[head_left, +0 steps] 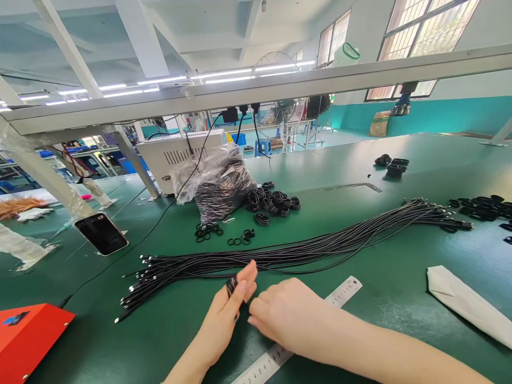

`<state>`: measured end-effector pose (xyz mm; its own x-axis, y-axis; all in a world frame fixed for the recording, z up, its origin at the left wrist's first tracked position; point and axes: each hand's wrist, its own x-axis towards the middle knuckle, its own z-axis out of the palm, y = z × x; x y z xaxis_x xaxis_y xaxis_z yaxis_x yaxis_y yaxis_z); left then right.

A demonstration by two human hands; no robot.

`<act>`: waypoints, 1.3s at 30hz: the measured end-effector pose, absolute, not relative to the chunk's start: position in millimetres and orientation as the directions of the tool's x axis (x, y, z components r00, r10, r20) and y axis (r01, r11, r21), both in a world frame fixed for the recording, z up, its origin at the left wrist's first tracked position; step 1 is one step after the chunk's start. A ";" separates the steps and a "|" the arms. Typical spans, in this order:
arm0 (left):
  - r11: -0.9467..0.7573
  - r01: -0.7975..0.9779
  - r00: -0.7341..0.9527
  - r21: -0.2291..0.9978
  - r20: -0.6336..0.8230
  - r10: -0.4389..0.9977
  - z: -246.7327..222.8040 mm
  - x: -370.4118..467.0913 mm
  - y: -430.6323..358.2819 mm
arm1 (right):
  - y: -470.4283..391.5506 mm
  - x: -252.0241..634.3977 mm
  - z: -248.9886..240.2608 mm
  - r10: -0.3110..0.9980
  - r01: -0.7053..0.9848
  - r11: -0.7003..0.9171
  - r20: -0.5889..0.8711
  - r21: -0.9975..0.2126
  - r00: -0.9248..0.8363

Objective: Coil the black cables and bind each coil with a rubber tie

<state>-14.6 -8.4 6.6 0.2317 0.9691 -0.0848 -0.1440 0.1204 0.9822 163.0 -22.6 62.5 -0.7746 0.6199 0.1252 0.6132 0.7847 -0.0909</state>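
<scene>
Black coiled cable point(231, 286) sits in the left hand's point(234, 298) closed grip, above the green surface's point(168, 341) near edge; the right hand point(276, 312), fingers curled over the steel ruler point(344, 292), hides its grip.

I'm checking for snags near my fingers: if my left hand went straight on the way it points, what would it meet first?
Most likely the long bundle of black cables, just beyond the fingertips of the left hand; its height above the table is unclear, so it might pass over.
</scene>
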 end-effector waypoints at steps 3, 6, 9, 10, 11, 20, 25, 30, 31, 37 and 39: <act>0.158 0.066 0.329 0.985 -0.171 0.929 11.4 -14.1 -16.2 | -6.7 167.6 67.7 0.683 0.643 0.729 0.183 -0.236 -0.707; 0.223 -0.025 0.420 0.974 -0.193 0.887 20.1 -13.1 -21.8 | 7.5 171.2 69.4 0.767 0.663 0.632 0.204 -0.402 -0.608; 0.285 -0.181 0.469 0.941 -0.172 0.866 23.5 -11.1 -23.7 | 14.0 177.1 72.5 0.813 0.604 0.538 0.174 -0.587 -0.555; 0.307 -0.222 0.473 0.925 -0.173 0.864 22.9 -10.6 -23.5 | 14.1 180.1 75.0 0.816 0.576 0.513 0.153 -0.636 -0.558; 0.331 -0.265 0.478 0.906 -0.175 0.861 21.9 -10.3 -22.7 | 13.2 183.6 78.4 0.815 0.549 0.491 0.133 -0.677 -0.564; 0.208 -0.709 0.248 0.674 -0.038 0.968 31.7 -29.8 -10.0 | -13.1 217.6 98.9 0.849 0.750 0.379 -0.119 -0.542 -0.515; 0.254 -0.843 0.335 0.475 0.092 0.938 35.5 -45.7 -14.0 | -11.8 221.8 88.1 0.812 0.787 0.270 -0.308 -0.554 -0.496; 0.314 -0.842 0.405 0.439 0.129 0.905 40.0 -45.6 -19.5 | -10.8 220.1 95.7 0.803 0.802 0.250 -0.347 -0.542 -0.485; 0.320 -0.842 0.406 0.435 0.121 0.906 41.0 -45.0 -20.3 | -10.8 220.0 97.4 0.804 0.807 0.253 -0.348 -0.534 -0.482; 0.334 -0.836 0.417 0.436 0.108 0.902 42.4 -44.5 -22.8 | -12.3 221.1 95.8 0.811 0.815 0.284 -0.327 -0.505 -0.485; 0.342 -0.828 0.425 0.445 0.099 0.900 42.3 -45.2 -22.8 | -12.6 222.3 92.9 0.808 0.807 0.287 -0.322 -0.516 -0.493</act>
<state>-45.2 -22.8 42.3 0.4250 0.8997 0.0992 -0.8276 0.3419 0.4452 222.3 -12.6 92.9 -0.4933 0.8082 -0.3216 0.8070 0.2873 -0.5159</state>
